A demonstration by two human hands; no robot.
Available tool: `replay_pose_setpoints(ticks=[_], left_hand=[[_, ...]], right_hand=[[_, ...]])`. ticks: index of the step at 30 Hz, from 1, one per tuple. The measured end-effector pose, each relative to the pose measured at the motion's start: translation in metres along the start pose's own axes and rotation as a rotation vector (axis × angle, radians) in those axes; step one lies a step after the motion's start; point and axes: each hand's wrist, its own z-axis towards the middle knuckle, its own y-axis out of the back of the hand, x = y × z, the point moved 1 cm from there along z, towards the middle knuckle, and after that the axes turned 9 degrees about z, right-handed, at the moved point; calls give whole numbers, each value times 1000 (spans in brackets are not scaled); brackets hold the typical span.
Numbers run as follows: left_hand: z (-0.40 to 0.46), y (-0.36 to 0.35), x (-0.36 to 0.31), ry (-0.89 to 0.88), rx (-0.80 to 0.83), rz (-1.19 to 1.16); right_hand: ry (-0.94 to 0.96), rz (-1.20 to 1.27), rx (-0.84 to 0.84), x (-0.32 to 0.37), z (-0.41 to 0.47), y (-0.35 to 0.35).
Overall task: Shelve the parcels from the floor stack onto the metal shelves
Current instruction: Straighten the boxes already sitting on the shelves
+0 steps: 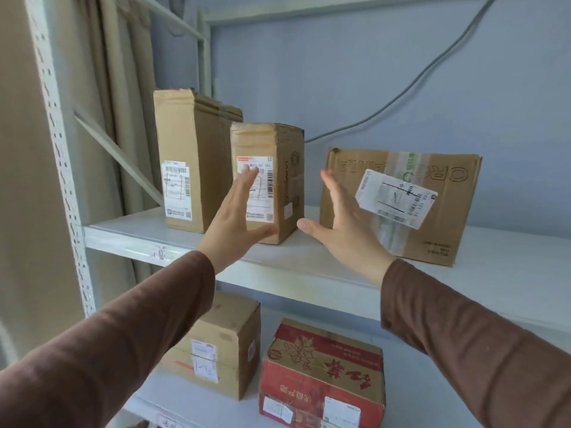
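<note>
1. Brown corrugated cardboard makes up the small upright parcel [272,180], which stands on the upper white metal shelf [309,257] between the two hands, with a white shipping label on its front face.
2. The left hand [238,217] is spread flat, fingers straight, in front of the label; whether the fingertips touch it I cannot tell. It grasps nothing.
3. The right hand [343,223] is likewise released, palm turned inward, just to the right of the parcel's right side and apart from it.
4. Beyond the left hand stands a taller brown cardboard parcel [188,162]; behind the right hand sits a wide brown cardboard box with a tilted white label [401,205].
5. Judging by its size and crumpled, taped top, the small parcel is probably light. Its walls look stiff enough for a squeeze, yet soft at the top edge.
6. Standing tall on a narrow base, it may tip if pushed high up.
7. The best hold seems to be palms on opposite side faces, low to mid height, since bare cardboard gives friction while the tape is slicker.
8. Below both hands, the lower shelf carries a brown box [222,344] and a red printed carton [324,375].
</note>
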Motion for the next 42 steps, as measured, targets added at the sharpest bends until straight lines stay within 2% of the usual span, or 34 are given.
replay_pose_setpoints(ticks=[3, 8, 13, 18, 32, 35, 37, 39, 42], left_hand=[[14, 13, 38, 109, 3, -45], [40, 14, 75, 280, 275, -236], [58, 1, 84, 218, 443, -236], [67, -8, 89, 193, 437, -205], [91, -26, 97, 187, 465, -188], [81, -17, 92, 185, 472, -216], [67, -4, 90, 170, 428, -217], [50, 15, 91, 87, 340, -168], [25, 51, 94, -45, 221, -56]], right_hand=[[-164, 82, 58, 7, 24, -33], [-359, 156, 24, 7, 47, -66], [-433, 188, 20, -7, 64, -82], [-419, 117, 32, -22, 83, -97], [-475, 147, -10, -41, 109, -101], [-441, 148, -39, -29, 102, -98], [-322, 52, -106, -15, 96, -96], [-177, -70, -160, 5, 90, -97], [-21, -77, -155, 38, 82, -109]])
